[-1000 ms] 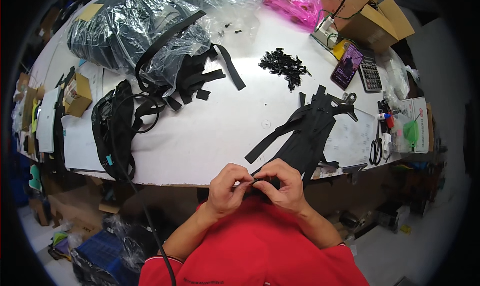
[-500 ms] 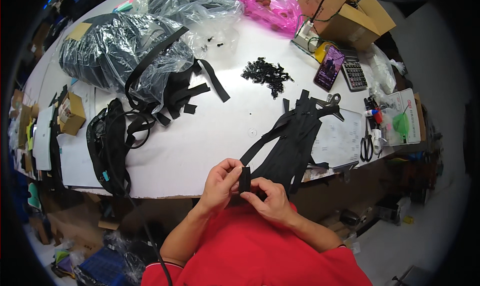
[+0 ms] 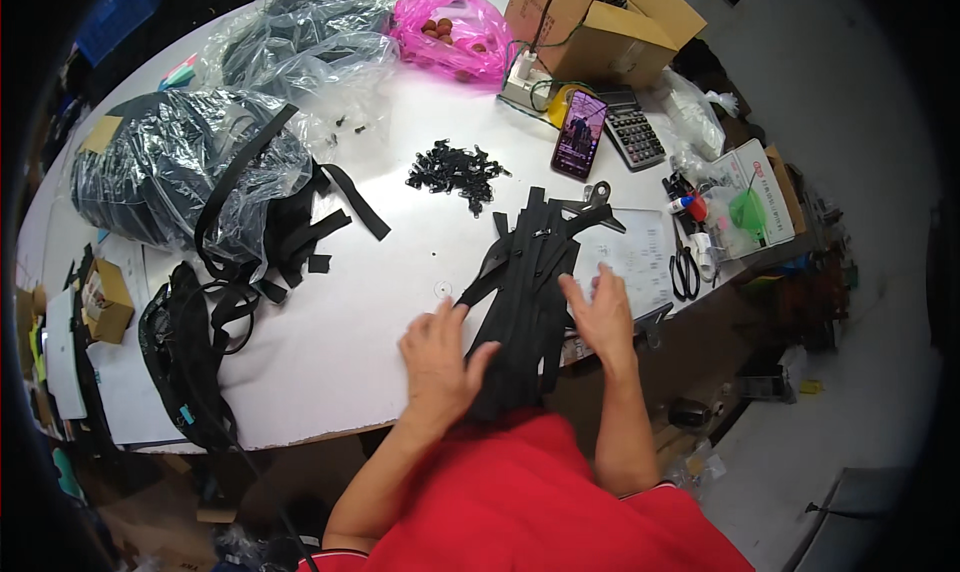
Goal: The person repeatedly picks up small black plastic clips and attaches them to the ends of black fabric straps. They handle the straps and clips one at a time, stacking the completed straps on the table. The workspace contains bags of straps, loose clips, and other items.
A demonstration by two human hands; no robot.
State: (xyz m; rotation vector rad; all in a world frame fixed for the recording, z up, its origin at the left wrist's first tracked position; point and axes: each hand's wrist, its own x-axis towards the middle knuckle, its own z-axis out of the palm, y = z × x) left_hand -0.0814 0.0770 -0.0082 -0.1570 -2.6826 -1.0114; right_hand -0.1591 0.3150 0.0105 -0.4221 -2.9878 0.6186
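A bundle of long black fabric strips (image 3: 525, 272) lies across the table's front edge and runs down to my lap. My left hand (image 3: 440, 362) is open over the left side of the bundle, thumb apart from the fingers. Whether its fingertips touch the strips I cannot tell. Just right of the bundle my right hand (image 3: 603, 317) is open, thumb and fingers apart, with nothing visible in it. A large metal clip (image 3: 592, 210) sits at the bundle's far end. Beyond it lies a heap of small black zipper pulls (image 3: 457, 174).
At left are a black bag (image 3: 185, 352) and a plastic-wrapped dark bundle (image 3: 185, 177). A pink bag (image 3: 455, 32) and an open carton (image 3: 630, 37) stand at the back. To the right lie a phone (image 3: 580, 135), a calculator (image 3: 634, 137) and scissors (image 3: 684, 270).
My hands have let go of the short black strip end pinched between them and moved apart, the right one farther forward. The whole view has shifted, with the table's things appearing farther left.
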